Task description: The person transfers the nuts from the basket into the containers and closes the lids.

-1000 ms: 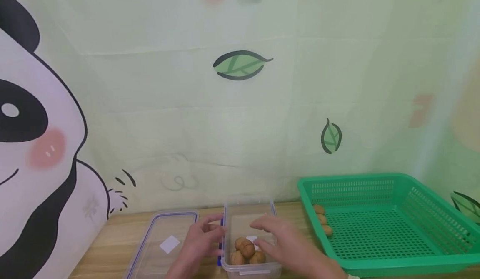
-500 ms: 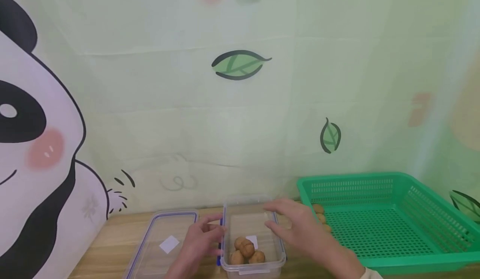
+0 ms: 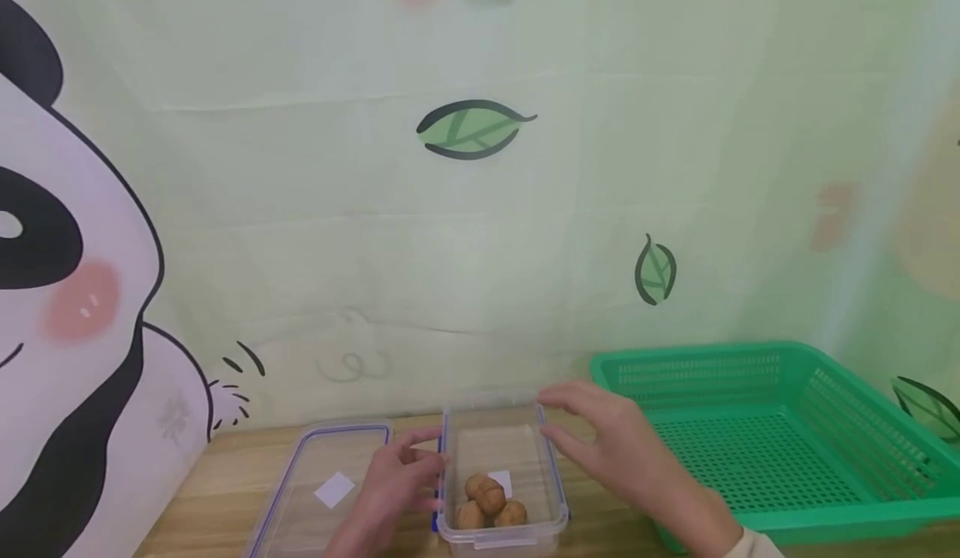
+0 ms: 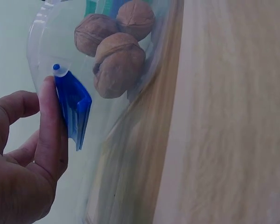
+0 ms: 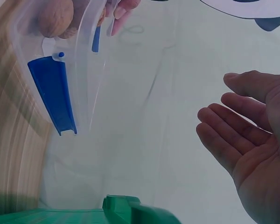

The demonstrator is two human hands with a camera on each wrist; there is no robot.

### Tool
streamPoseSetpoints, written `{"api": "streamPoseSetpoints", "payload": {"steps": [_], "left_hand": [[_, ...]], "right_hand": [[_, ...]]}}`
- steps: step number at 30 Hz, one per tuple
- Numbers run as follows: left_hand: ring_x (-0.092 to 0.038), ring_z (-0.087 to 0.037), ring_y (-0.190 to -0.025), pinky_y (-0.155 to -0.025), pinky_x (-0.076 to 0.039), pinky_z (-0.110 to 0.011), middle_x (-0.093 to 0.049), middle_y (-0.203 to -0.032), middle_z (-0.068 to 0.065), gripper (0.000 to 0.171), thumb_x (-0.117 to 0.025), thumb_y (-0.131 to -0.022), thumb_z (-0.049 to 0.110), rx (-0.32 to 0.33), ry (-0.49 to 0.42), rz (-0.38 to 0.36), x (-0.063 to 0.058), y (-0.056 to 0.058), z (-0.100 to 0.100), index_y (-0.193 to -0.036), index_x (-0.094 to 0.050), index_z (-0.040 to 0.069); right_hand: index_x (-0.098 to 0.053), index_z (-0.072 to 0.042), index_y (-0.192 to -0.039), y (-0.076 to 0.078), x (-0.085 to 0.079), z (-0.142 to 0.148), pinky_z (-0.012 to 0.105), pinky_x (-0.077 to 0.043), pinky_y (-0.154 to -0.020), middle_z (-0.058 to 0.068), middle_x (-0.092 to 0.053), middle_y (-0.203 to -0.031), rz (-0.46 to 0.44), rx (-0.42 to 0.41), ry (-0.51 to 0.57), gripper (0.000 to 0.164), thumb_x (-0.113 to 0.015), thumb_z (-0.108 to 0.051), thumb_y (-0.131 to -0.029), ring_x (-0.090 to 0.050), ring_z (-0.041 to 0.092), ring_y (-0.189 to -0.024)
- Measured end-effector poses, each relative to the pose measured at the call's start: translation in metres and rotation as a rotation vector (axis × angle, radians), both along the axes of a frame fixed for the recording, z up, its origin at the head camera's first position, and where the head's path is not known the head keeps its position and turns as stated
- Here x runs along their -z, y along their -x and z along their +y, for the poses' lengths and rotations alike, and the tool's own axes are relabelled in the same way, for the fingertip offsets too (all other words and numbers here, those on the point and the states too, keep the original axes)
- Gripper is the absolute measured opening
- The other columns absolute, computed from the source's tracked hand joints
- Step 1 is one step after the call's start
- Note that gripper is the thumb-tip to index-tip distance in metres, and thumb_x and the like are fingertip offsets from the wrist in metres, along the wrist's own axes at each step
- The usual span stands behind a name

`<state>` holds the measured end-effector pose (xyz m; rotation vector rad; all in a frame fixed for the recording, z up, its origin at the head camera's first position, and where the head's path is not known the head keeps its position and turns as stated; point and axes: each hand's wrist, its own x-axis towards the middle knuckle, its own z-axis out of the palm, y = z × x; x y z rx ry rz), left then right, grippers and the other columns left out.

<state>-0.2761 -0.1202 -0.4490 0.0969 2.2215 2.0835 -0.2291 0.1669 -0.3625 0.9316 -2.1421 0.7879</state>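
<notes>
Presently left hand (image 3: 401, 481) lies slack-fingered at the blue latch (image 4: 73, 109) of a clear box (image 3: 498, 535), right hand (image 3: 618, 437) spread, empty, by its opposite rim, walnuts (image 3: 490, 496) heaped inside near end; stray knock might skid the box, seemingly only lightly braced.

Four round brown walnuts (image 3: 491, 498) show, two white squares (image 3: 334, 490), one clear plastic box (image 3: 491, 443), one clear blue-edged lid (image 3: 330, 456), one green basket (image 3: 750, 451).

Indoors, kind unclear: panda-printed backdrop (image 3: 480, 233).
</notes>
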Motion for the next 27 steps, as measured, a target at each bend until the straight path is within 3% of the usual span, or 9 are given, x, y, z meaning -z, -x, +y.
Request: {"api": "streamPoseSetpoints", "payload": {"steps": [9, 15, 27], "left_hand": [[-0.070, -0.027, -0.085, -0.062, -0.067, -0.036, -0.068, -0.111, -0.022, 0.056, -0.073, -0.095, 0.006, -0.002, 0.001, 0.004, -0.0016, -0.0016, 0.0013, -0.147, -0.054, -0.006], [-0.068, -0.024, -0.081, -0.060, -0.067, -0.035, -0.068, -0.109, -0.021, 0.056, -0.072, -0.096, 0.003, -0.043, -0.012, 0.001, -0.0028, -0.0041, 0.0022, -0.147, -0.053, -0.006], [-0.069, -0.027, -0.085, -0.064, -0.068, -0.037, -0.068, -0.113, -0.023, 0.056, -0.072, -0.096, 0.007, 0.008, 0.010, -0.010, -0.0025, -0.0038, 0.0008, -0.147, -0.053, -0.005]], "right_hand": [[-0.077, -0.007, -0.117, 0.0007, -0.0003, 0.0024, 0.038, -0.065, -0.089, 0.002, -0.076, -0.118, 0.014, 0.015, -0.002, 0.034, -0.087, -0.001, -0.085, -0.073, 0.021, -0.108], [-0.077, -0.008, -0.116, 0.0014, -0.0001, 0.0028, 0.038, -0.065, -0.088, 0.002, -0.077, -0.117, 0.036, 0.014, -0.005, 0.035, -0.088, 0.000, -0.084, -0.073, 0.021, -0.107], [-0.077, -0.009, -0.117, 0.0004, -0.0021, 0.0041, 0.037, -0.065, -0.089, 0.001, -0.076, -0.117, 0.030, 0.045, -0.020, 0.033, -0.087, -0.002, -0.086, -0.073, 0.020, -0.107]]}}
